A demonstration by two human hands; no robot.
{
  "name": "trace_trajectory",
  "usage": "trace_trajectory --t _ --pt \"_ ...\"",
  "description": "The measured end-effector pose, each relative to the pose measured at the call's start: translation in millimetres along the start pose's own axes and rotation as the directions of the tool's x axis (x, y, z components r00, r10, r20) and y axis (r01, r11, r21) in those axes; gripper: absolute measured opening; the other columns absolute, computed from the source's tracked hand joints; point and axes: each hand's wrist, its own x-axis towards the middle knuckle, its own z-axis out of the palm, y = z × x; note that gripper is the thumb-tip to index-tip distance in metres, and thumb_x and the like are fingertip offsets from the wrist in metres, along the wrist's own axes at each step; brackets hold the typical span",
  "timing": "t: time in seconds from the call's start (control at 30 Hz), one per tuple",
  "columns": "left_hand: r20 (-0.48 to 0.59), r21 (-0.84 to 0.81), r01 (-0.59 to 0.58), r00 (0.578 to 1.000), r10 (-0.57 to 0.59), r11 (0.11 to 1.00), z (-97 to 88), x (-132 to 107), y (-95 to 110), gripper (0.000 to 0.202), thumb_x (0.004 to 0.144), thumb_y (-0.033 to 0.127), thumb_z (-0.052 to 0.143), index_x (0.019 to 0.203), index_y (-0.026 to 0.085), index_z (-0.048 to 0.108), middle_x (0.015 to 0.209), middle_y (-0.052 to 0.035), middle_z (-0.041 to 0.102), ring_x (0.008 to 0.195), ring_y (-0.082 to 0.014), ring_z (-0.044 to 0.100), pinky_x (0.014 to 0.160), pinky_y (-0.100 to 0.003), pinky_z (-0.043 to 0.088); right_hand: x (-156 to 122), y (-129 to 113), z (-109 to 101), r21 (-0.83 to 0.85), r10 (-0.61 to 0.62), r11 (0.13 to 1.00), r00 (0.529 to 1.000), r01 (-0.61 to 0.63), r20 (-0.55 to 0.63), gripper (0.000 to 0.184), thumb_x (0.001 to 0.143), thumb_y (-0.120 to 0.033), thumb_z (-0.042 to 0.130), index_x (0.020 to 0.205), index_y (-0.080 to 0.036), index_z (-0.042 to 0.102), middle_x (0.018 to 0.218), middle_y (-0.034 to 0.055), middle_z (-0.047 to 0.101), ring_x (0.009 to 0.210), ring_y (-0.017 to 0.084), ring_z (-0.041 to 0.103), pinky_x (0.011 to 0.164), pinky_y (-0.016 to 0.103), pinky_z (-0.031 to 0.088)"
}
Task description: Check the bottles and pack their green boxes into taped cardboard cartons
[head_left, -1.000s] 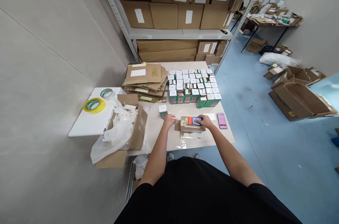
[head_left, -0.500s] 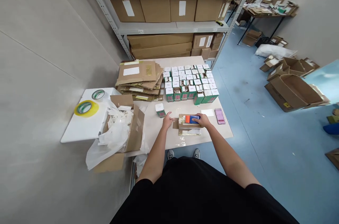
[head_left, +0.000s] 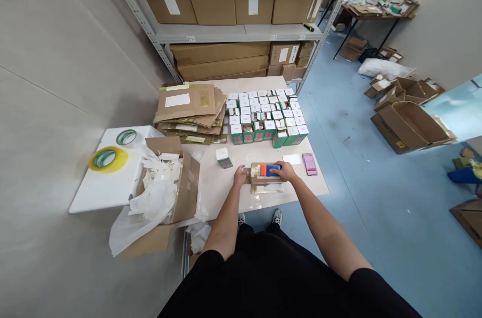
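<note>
On the table's near side lies a small flat cardboard box point(head_left: 254, 171), with patches of shiny tape on it. My right hand point(head_left: 285, 171) is wrapped round the blue end of a blue-and-orange block-shaped tool point(head_left: 268, 170), held on top of the box. At the box's left end, my left hand point(head_left: 240, 176) pinches the cardboard flap with its fingers closed. A taped cardboard piece with a white label point(head_left: 271, 188) shows under the near edge of the box. One white-and-green carton point(head_left: 224, 158) stands alone beyond my left hand.
Rows of white-and-green cartons point(head_left: 259, 107) stand behind, beside stacked flattened cardboard point(head_left: 188, 102). At left are an open box point(head_left: 191, 182) with white packing paper and tape rolls point(head_left: 107, 158). A white card point(head_left: 292, 159) and pink cards point(head_left: 310, 164) lie right. Shelving point(head_left: 233, 32) rises at the back.
My left hand has moved in to the box's left flap and its fingers have closed there. My right hand stays on the blue-and-orange tool. The whole view has shifted slightly.
</note>
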Motion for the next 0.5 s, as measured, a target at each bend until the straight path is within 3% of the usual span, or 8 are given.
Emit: trace_trajectory --t 0.13,0.23,0.3,0.4,0.5 --pt "-0.029 0.001 0.061 0.998 -0.061 0.998 14.5 -3.2 -2.3 0.052 0.089 0.029 0.069 0.138 0.016 0.058 0.103 -0.0106 0.077 0.083 -0.0192 0.074 0.077 -0.029 0.056 0.7 -0.7 0.2 0.005 0.023 1.0 1.0 -0.023 0.011 0.04 0.082 -0.057 0.078 0.107 -0.026 0.078 0.106 0.0077 0.079 0.095 0.027 0.071 0.078 0.033 0.052" --pt "-0.094 0.034 0.086 0.992 -0.082 0.996 16.4 -11.2 -3.6 0.053 0.087 0.03 0.071 0.136 0.016 0.06 0.124 -0.0178 0.073 0.105 -0.0262 0.074 0.088 -0.035 0.056 1.5 -1.7 -0.1 -0.011 0.039 0.999 0.999 -0.039 0.013 0.04 0.082 -0.057 0.079 0.106 -0.025 0.078 0.105 0.0082 0.079 0.096 0.027 0.071 0.078 0.032 0.051" --pt "-0.12 0.05 0.066 0.991 -0.059 0.997 15.0 -18.3 -2.9 0.056 0.084 0.028 0.073 0.137 0.019 0.06 0.135 -0.0166 0.068 0.12 -0.0279 0.068 0.098 -0.036 0.054 2.2 -2.6 -1.1 -0.033 0.045 0.998 0.999 -0.045 0.018 0.041 0.082 -0.057 0.079 0.106 -0.025 0.078 0.106 0.0079 0.079 0.097 0.027 0.071 0.078 0.032 0.051" --pt "-0.045 0.099 -0.137 0.989 0.142 0.986 13.5 -27.4 2.4 0.069 0.082 0.024 0.074 0.147 0.024 0.055 0.153 -0.0117 0.056 0.137 -0.0253 0.057 0.111 -0.032 0.046 3.4 -5.4 -4.0 -0.094 0.052 0.994 0.998 -0.049 0.035 0.041 0.083 -0.058 0.078 0.109 -0.025 0.077 0.107 0.0055 0.079 0.099 0.025 0.071 0.081 0.029 0.051" --pt "0.159 0.203 -0.342 0.936 0.314 0.917 13.5 -30.0 12.4 0.09 0.076 0.025 0.081 0.158 0.025 0.044 0.169 -0.011 0.033 0.153 -0.0296 0.038 0.12 -0.034 0.036 4.1 -11.2 -8.0 -0.172 0.058 0.984 0.996 -0.047 0.06 0.042 0.086 -0.059 0.074 0.112 -0.025 0.075 0.109 0.0043 0.078 0.102 0.024 0.07 0.082 0.027 0.049"
